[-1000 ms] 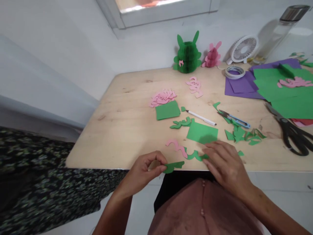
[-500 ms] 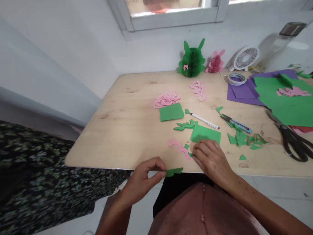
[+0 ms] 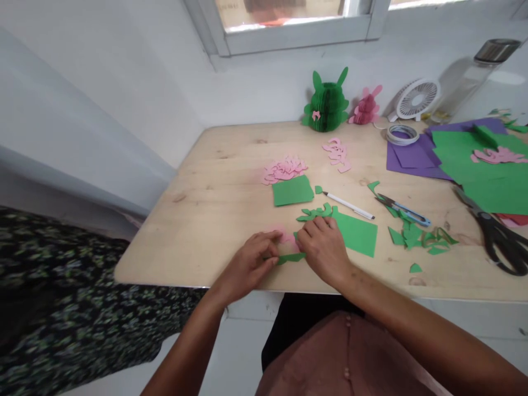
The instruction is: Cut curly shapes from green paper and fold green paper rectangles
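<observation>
A folded green paper strip (image 3: 291, 257) lies low over the table near its front edge. My left hand (image 3: 253, 261) pinches its left end between thumb and fingers. Just beyond the strip is a wavy pink paper cutout (image 3: 289, 240), partly covered by my fingers. My right hand (image 3: 325, 250) has its fingers closed at the cutout's right end, where a bit of green paper also shows. Its fingertips are partly hidden. Curly green cutouts (image 3: 315, 212) sit just beyond the right hand, and a green paper rectangle (image 3: 358, 234) lies to its right.
Pink cutouts (image 3: 284, 169) are heaped behind another green rectangle (image 3: 292, 191). To the right lie a white pen (image 3: 348, 205), small blue-handled snips (image 3: 406, 212), green scraps (image 3: 412, 234) and black scissors (image 3: 495, 236). Paper rabbits (image 3: 328, 107), tape (image 3: 402, 135) and a fan (image 3: 416, 99) stand behind.
Both hands have come closer together. My left hand has carried the green strip forward from the table edge; my right hand has moved left, and the pink cutout has shifted left.
</observation>
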The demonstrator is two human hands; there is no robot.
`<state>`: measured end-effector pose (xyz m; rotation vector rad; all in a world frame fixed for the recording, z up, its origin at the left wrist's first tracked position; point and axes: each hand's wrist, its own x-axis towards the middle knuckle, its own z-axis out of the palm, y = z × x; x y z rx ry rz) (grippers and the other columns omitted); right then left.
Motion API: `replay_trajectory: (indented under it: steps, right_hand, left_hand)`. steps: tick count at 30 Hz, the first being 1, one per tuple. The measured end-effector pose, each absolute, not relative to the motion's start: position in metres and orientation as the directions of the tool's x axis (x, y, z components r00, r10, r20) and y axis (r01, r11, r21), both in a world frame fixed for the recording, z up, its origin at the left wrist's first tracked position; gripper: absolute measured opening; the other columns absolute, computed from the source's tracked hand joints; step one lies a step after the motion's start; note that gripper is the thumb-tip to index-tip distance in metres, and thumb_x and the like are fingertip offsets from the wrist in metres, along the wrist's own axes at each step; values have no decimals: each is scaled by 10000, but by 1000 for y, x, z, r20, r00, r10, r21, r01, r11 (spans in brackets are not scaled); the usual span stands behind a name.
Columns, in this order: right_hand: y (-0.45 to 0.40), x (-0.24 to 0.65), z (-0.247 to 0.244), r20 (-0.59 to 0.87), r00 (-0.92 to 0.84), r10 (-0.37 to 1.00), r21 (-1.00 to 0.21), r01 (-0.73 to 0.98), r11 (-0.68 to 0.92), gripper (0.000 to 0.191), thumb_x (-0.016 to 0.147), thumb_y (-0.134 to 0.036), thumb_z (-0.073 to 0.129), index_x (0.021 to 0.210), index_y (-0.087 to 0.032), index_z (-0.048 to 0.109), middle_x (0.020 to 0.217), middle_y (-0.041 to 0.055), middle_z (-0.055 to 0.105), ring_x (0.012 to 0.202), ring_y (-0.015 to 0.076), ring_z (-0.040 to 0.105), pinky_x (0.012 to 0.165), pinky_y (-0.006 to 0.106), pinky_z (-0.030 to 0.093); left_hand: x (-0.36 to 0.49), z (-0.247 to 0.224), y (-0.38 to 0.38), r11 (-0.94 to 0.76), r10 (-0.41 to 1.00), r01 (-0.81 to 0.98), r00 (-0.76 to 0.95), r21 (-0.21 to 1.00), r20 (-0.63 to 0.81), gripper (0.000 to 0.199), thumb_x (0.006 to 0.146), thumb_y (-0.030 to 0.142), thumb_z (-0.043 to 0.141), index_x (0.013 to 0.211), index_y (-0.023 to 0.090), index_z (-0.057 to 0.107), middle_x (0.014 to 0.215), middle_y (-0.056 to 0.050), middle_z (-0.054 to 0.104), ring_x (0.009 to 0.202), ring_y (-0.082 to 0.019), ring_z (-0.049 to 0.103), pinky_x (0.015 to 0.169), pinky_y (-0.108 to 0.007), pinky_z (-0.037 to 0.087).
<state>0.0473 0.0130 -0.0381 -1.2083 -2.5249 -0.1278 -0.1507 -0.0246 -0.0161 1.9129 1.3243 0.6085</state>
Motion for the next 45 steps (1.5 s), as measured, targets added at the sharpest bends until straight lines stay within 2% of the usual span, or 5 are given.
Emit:
replay_trajectory:
  steps: [11, 20, 33, 38, 45]
  right_hand:
    - [6, 76, -33, 355, -527, 772, -376, 676, 634, 393, 867, -64, 464, 1233, -152, 578, 957, 92, 716, 976, 260, 549, 814, 390, 361]
    - [7, 52, -40, 295, -619, 728, -324, 652, 686, 680, 823, -2, 464, 1465, -197, 354, 1127, 114, 687, 1100, 273, 535, 852, 411, 380]
    - [14, 138, -21, 447, -335, 829, -345, 791, 506, 374, 851, -93, 466, 1189, -163, 610, 1085, 124, 703, 987, 275, 615, 832, 421, 429]
    - [54, 164, -10, 232, -301, 925, -177, 922, 345, 221, 883, -228, 523, 1011, -158, 689, 986, 117, 719, 941, 289, 628, 762, 382, 424]
    - [66, 140, -13, 113, -267, 957, -86, 957, 277, 180, 862, -288, 580, 817, -160, 698, 836, 104, 710, 799, 246, 632, 690, 334, 367]
  left_hand:
    - [-163, -9, -13, -199, 897, 523, 439, 829, -62, 189, 885, 316, 509, 756, 193, 570, 1313, -109, 563, 1267, -229, 459, 1047, -445, 366]
    - [-164, -16, 8, -176, 847, 389, 528, 904, -62, 171, 877, 326, 532, 775, 192, 561, 1362, -104, 520, 1272, -217, 464, 1040, -428, 379]
    - [-171, -2, -12, 8, 927, 397, 341, 918, -155, 179, 850, 361, 586, 768, 202, 594, 1132, -74, 674, 1073, -229, 608, 920, -366, 461]
    - [-141, -11, -21, 157, 908, 254, 342, 955, -240, 223, 801, 387, 640, 735, 182, 582, 658, 1, 618, 626, -144, 591, 635, -276, 478]
    - [-101, -11, -25, 237, 904, 150, 329, 960, -274, 280, 749, 428, 680, 711, 166, 586, 617, 18, 541, 563, -104, 493, 536, -220, 436]
